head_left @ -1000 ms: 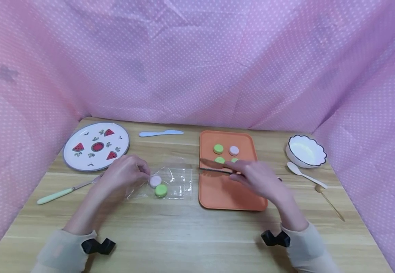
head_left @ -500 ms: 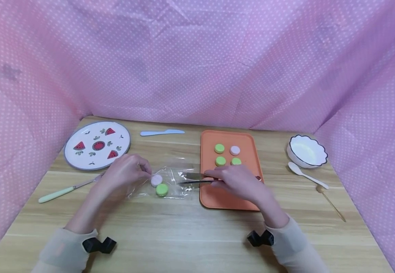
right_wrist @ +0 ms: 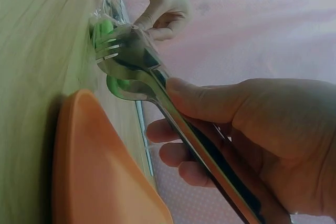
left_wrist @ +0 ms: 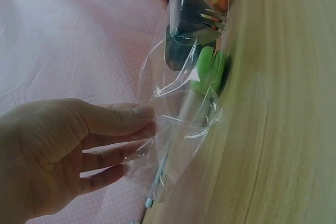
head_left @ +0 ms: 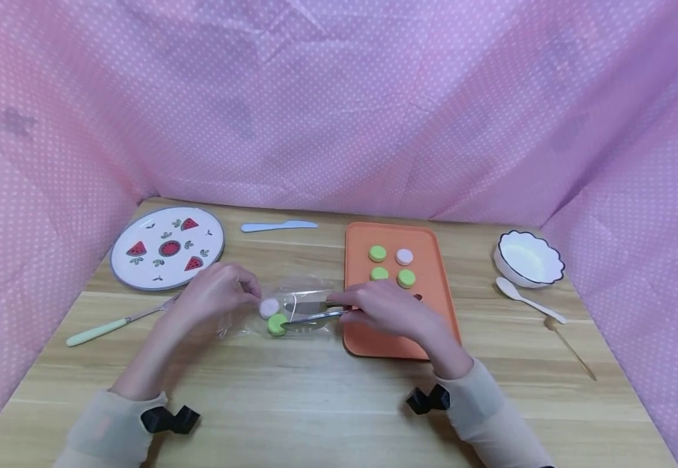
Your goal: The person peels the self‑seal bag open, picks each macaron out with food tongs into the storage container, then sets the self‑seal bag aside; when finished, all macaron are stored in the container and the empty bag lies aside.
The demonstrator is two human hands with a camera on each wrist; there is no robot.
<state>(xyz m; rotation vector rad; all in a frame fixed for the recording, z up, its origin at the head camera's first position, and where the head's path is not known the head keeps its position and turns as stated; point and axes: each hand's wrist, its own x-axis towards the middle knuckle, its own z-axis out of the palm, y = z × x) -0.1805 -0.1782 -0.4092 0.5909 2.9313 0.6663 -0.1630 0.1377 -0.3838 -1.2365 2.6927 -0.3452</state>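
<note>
My left hand [head_left: 220, 294] pinches the left part of a clear plastic bag [left_wrist: 173, 129] between thumb and fingers. Inside it lie a pale pink macaron [head_left: 269, 308] and a green macaron [head_left: 277, 324], side by side. Coming from the right, my right hand [head_left: 388, 309] grips metal tongs [right_wrist: 163, 95] with one fork-shaped and one spoon-shaped end. Their spread ends reach over or into the bag, close to the green macaron; whether they touch it I cannot tell. Beneath the right hand is an orange tray [head_left: 368, 344].
On the tray's far half sit several macarons, one pale pink [head_left: 404, 257] and the others green [head_left: 377, 253]. A watermelon plate [head_left: 145, 273], a green-handled utensil [head_left: 97, 331] and a blue knife [head_left: 280, 226] lie left and back. Right are a scalloped bowl [head_left: 528, 259], a white spoon [head_left: 528, 300] and a gold stirrer [head_left: 573, 351].
My right hand has moved left with the tongs, from over the tray to the bag and its macarons. The left hand stays where it was, still pinching the bag.
</note>
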